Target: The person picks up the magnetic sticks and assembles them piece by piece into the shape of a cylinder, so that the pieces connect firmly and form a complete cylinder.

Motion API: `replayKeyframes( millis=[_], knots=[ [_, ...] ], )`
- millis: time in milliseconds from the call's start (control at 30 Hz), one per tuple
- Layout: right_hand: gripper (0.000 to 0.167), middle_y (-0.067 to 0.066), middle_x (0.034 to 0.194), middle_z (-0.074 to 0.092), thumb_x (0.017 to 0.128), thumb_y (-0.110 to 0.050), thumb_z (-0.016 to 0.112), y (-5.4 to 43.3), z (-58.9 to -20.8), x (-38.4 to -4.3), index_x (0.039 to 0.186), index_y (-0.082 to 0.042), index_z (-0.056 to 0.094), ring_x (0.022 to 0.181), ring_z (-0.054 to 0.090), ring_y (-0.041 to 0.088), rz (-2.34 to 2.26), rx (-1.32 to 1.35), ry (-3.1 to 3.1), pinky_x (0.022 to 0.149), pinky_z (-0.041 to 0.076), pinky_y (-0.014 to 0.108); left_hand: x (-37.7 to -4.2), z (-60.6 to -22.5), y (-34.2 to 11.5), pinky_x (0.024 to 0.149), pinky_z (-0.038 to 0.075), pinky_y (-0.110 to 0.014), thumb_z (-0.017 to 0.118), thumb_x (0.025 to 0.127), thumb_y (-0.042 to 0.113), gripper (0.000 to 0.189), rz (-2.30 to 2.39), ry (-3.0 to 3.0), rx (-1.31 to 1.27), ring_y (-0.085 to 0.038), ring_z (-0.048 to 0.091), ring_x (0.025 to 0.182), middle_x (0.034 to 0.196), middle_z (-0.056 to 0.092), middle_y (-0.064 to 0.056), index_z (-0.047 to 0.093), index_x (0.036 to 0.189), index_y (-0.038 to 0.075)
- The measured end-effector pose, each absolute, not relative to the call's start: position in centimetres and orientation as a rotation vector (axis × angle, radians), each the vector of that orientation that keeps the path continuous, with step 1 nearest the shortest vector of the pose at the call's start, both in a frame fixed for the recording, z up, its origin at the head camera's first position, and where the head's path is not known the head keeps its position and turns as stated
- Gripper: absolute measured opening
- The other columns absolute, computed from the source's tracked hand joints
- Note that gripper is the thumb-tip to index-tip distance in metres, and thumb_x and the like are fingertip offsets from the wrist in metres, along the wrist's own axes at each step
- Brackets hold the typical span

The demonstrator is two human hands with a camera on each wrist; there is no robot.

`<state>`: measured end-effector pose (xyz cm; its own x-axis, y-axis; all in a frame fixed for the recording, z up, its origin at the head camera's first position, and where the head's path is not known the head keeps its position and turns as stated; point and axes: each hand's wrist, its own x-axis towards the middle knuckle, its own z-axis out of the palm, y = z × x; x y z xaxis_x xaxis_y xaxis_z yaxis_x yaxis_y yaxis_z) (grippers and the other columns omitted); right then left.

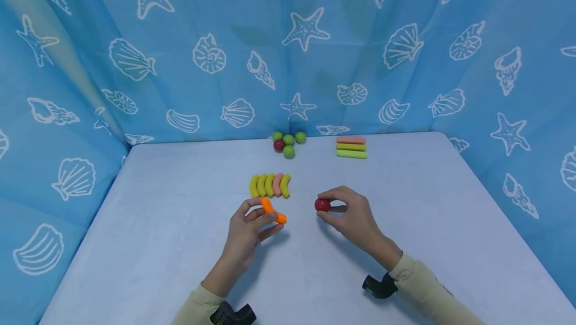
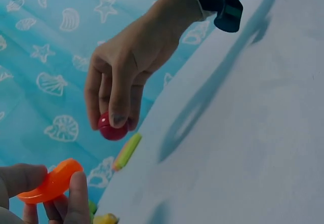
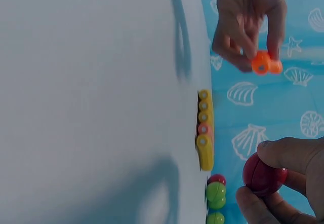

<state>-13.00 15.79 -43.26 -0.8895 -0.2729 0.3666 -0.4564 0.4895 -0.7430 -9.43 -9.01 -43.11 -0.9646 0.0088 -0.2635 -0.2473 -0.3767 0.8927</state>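
Observation:
Above the table, my left hand [image 1: 243, 237] pinches an orange curved stick [image 1: 267, 205] between thumb and fingers. The same orange stick [image 2: 53, 183] shows up close at the lower left of the left wrist view. My right hand [image 1: 355, 217] grips a dark red ball [image 1: 322, 205] at its fingertips, also held above the tabletop. A thin seam runs round that ball [image 3: 260, 176] in the right wrist view. The two hands are apart, with the stick on the left and the ball on the right. Just beyond my left hand lies a row of yellow curved sticks [image 1: 262, 185] with one pink curved stick [image 1: 277, 185] among them.
Several green balls [image 1: 289, 152] and one dark red ball [image 1: 279, 145] cluster at the table's back edge. To their right lie three straight sticks [image 1: 351, 147], pink, yellow and light green. A blue shell-print curtain [image 1: 270, 25] hangs behind the white table [image 1: 171, 190].

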Motion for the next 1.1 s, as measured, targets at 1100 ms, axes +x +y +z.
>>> replayKeyframes(
  millis=[1100],
  knots=[
    [0.042,-0.008,0.106,0.067,0.075,-0.001,0.087,13.4,-43.4,-8.7,0.111,-0.016,0.070,0.096,0.066,0.010,1.531,0.770,-2.492,0.073,0.058,0.027,-8.7,-43.2,-6.9,0.081,0.058,-0.042,0.074,0.088,0.004,0.044,2.372,1.693,-0.168,-0.029,0.068,0.091,0.110,0.060,-0.017,0.049,0.124,0.002]
  ],
)
